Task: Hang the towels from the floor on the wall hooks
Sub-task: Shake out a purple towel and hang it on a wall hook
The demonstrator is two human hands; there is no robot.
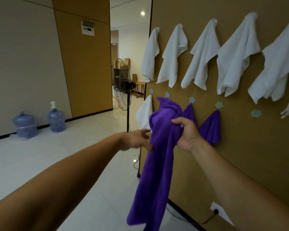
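Note:
A purple towel [158, 157] hangs from my right hand [187, 134], which grips its upper part just below a blue flower-shaped hook [167, 94] on the brown wall. My left hand [137, 139] is blurred, fingers spread, touching the towel's left edge. Two more purple towels [210, 127] hang from flower hooks to the right. A white towel [144, 112] hangs on the leftmost lower hook. Several white towels [203, 55] hang on the upper row of hooks.
Two flower hooks [256, 113] at the right hold nothing. A standing fan [123, 85] stands by the wall's left end, its cable on the floor. Two water jugs [56, 117] sit against the far wall. A socket with a plug [215, 210] is low on the wall.

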